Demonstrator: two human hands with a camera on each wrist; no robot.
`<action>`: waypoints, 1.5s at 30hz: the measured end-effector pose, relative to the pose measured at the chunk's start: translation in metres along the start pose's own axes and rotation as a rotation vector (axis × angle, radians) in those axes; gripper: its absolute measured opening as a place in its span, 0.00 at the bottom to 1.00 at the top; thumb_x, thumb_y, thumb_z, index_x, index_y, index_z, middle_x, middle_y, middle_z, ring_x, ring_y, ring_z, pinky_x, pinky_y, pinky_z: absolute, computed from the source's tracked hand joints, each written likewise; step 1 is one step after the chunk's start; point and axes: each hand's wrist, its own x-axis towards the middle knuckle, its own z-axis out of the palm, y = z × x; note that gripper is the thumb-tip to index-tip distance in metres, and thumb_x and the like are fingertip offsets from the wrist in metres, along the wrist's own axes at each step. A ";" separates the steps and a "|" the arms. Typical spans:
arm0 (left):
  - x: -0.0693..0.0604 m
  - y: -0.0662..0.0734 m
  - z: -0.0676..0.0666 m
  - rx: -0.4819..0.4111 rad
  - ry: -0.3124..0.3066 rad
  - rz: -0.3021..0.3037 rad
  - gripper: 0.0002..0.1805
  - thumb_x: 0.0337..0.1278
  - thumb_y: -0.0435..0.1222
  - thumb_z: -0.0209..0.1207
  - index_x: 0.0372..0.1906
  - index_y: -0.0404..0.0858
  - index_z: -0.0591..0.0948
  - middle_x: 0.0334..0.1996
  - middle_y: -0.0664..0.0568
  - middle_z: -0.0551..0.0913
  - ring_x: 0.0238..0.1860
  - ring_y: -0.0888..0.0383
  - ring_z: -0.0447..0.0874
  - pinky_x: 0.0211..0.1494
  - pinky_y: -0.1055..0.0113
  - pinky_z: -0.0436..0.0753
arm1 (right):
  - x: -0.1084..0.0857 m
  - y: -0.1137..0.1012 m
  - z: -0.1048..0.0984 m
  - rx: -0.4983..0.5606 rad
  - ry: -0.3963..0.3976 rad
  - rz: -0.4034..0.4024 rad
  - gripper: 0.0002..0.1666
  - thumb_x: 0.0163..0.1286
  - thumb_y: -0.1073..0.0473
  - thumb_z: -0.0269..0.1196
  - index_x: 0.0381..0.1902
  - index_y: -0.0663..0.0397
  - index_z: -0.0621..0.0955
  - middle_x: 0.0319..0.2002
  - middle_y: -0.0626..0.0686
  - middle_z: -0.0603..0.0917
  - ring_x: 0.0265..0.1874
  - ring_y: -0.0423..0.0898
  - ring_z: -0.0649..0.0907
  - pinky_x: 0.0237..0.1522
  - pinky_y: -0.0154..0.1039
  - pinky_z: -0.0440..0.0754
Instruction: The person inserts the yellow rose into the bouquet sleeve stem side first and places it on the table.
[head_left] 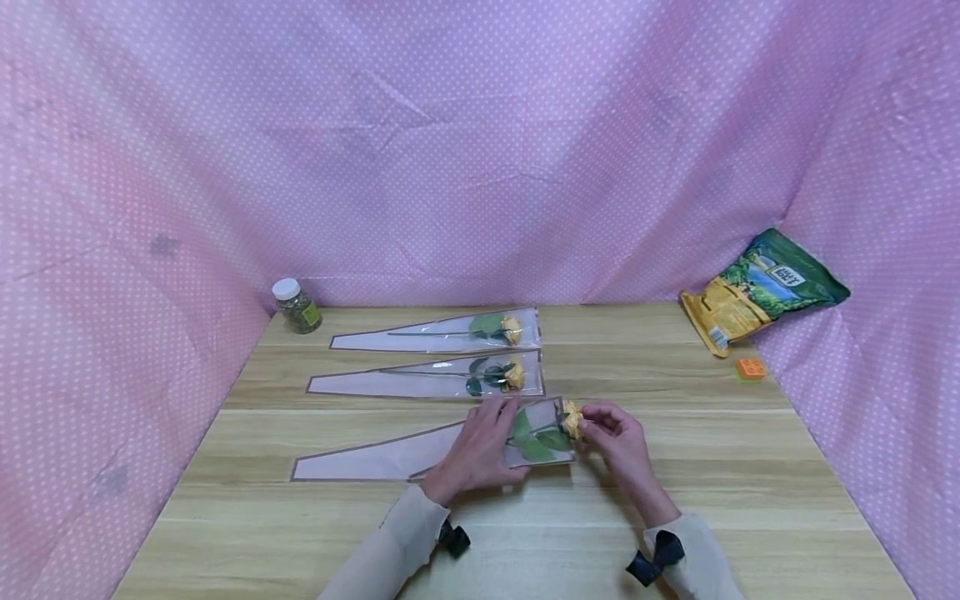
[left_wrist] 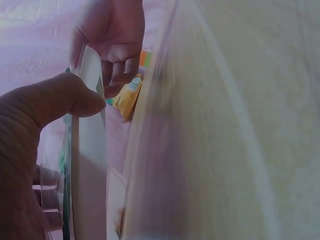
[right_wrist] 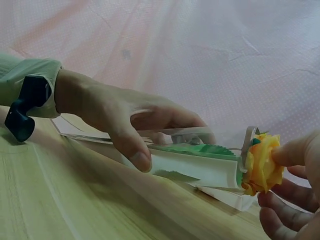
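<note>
A tapered clear-and-white flower sleeve (head_left: 352, 463) with a dark border lies nearest the person. My left hand (head_left: 482, 446) grips it across its wide part; in the left wrist view the thumb (left_wrist: 87, 100) presses one face and the fingers are on the other. Inside the sleeve are the green leaves (head_left: 534, 448) and stem of a yellow rose (right_wrist: 264, 162), whose bloom sticks out of the wide end. My right hand (head_left: 618, 437) pinches that bloom between thumb and fingers. The sleeve's wide end bows open around the leaves in the right wrist view.
Two sleeved yellow roses, one sleeve (head_left: 352, 342) behind the other sleeve (head_left: 337, 383), lie farther back on the wooden table (head_left: 247, 525). A white-lidded jar (head_left: 300, 308) stands back left. At the right are a green-and-yellow bag (head_left: 757, 287) and an orange block (head_left: 751, 369). Pink dotted cloth surrounds the table.
</note>
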 end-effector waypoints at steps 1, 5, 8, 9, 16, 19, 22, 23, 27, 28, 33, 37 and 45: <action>0.000 0.000 0.000 0.001 0.000 0.000 0.60 0.39 0.61 0.71 0.77 0.42 0.58 0.68 0.48 0.68 0.68 0.52 0.67 0.67 0.53 0.72 | 0.000 0.000 0.000 -0.001 -0.006 -0.004 0.11 0.64 0.70 0.65 0.45 0.62 0.80 0.36 0.38 0.86 0.35 0.34 0.84 0.39 0.30 0.85; 0.000 0.000 -0.001 0.005 0.000 -0.007 0.60 0.40 0.61 0.71 0.77 0.41 0.57 0.69 0.48 0.67 0.68 0.52 0.67 0.67 0.53 0.72 | 0.001 0.002 0.002 -0.003 -0.025 -0.035 0.10 0.64 0.71 0.66 0.43 0.60 0.82 0.36 0.37 0.87 0.35 0.33 0.85 0.40 0.30 0.86; 0.000 0.000 -0.001 -0.003 -0.004 -0.013 0.60 0.40 0.60 0.71 0.78 0.42 0.57 0.70 0.49 0.67 0.69 0.52 0.66 0.68 0.53 0.71 | 0.001 0.003 0.003 -0.002 -0.016 -0.047 0.10 0.63 0.71 0.66 0.43 0.62 0.82 0.37 0.38 0.86 0.36 0.33 0.85 0.40 0.29 0.85; 0.000 0.000 -0.001 -0.004 -0.006 -0.015 0.60 0.40 0.60 0.71 0.78 0.42 0.57 0.70 0.49 0.67 0.69 0.51 0.66 0.68 0.53 0.71 | 0.001 0.003 0.004 -0.004 -0.012 -0.048 0.10 0.63 0.72 0.66 0.43 0.62 0.83 0.37 0.38 0.86 0.36 0.33 0.85 0.40 0.29 0.85; 0.000 0.000 -0.001 0.009 -0.013 -0.017 0.59 0.40 0.60 0.70 0.77 0.42 0.58 0.69 0.48 0.67 0.67 0.52 0.68 0.67 0.55 0.72 | -0.002 0.003 0.007 -0.106 -0.029 -0.100 0.18 0.62 0.72 0.67 0.48 0.79 0.78 0.36 0.35 0.86 0.37 0.36 0.85 0.40 0.27 0.83; 0.000 0.000 -0.001 0.015 -0.017 -0.016 0.59 0.40 0.60 0.70 0.77 0.42 0.58 0.69 0.48 0.67 0.67 0.52 0.68 0.67 0.55 0.72 | -0.004 0.002 0.008 -0.140 -0.028 -0.098 0.20 0.63 0.70 0.67 0.50 0.79 0.78 0.36 0.34 0.86 0.38 0.36 0.84 0.40 0.27 0.82; 0.000 0.000 -0.002 0.013 -0.018 -0.013 0.59 0.41 0.60 0.70 0.78 0.42 0.58 0.69 0.48 0.67 0.68 0.52 0.68 0.68 0.55 0.72 | -0.005 0.002 0.009 -0.176 -0.029 -0.079 0.19 0.64 0.68 0.67 0.50 0.75 0.80 0.36 0.33 0.85 0.38 0.33 0.83 0.40 0.27 0.82; 0.000 0.000 -0.002 0.016 -0.018 -0.013 0.59 0.41 0.60 0.70 0.78 0.42 0.58 0.69 0.48 0.67 0.68 0.52 0.68 0.68 0.55 0.72 | -0.005 0.002 0.009 -0.187 -0.033 -0.075 0.18 0.65 0.67 0.67 0.51 0.73 0.81 0.36 0.32 0.85 0.37 0.32 0.83 0.40 0.27 0.82; 0.000 0.000 -0.002 0.026 -0.012 -0.008 0.59 0.41 0.60 0.70 0.77 0.42 0.58 0.69 0.49 0.68 0.67 0.52 0.68 0.68 0.55 0.72 | -0.005 0.005 0.010 -0.227 -0.056 -0.096 0.17 0.68 0.65 0.65 0.51 0.71 0.82 0.37 0.31 0.85 0.37 0.31 0.82 0.39 0.28 0.81; 0.000 0.000 -0.002 0.030 -0.011 -0.008 0.59 0.40 0.61 0.70 0.77 0.42 0.58 0.69 0.49 0.68 0.67 0.52 0.68 0.68 0.55 0.72 | -0.006 0.006 0.010 -0.234 -0.060 -0.108 0.17 0.70 0.64 0.63 0.51 0.71 0.82 0.38 0.32 0.86 0.37 0.31 0.82 0.40 0.28 0.81; 0.000 -0.001 -0.002 0.039 -0.005 -0.006 0.59 0.40 0.60 0.70 0.77 0.43 0.58 0.68 0.49 0.69 0.66 0.52 0.69 0.68 0.55 0.72 | -0.009 0.007 0.013 -0.267 -0.082 -0.154 0.17 0.75 0.62 0.57 0.52 0.71 0.82 0.47 0.52 0.89 0.40 0.28 0.82 0.44 0.27 0.80; 0.000 -0.001 -0.002 0.035 -0.003 -0.004 0.59 0.39 0.60 0.71 0.77 0.42 0.58 0.67 0.48 0.69 0.66 0.52 0.69 0.67 0.55 0.72 | -0.012 0.007 0.015 -0.287 -0.099 -0.166 0.18 0.77 0.61 0.54 0.52 0.70 0.82 0.53 0.68 0.85 0.43 0.27 0.81 0.47 0.26 0.78; 0.001 -0.004 -0.003 0.024 -0.025 -0.013 0.59 0.39 0.60 0.71 0.77 0.43 0.58 0.66 0.49 0.69 0.65 0.53 0.69 0.67 0.54 0.72 | -0.014 0.014 0.017 -0.288 -0.118 -0.190 0.18 0.77 0.62 0.54 0.56 0.68 0.79 0.52 0.68 0.83 0.42 0.29 0.80 0.47 0.27 0.78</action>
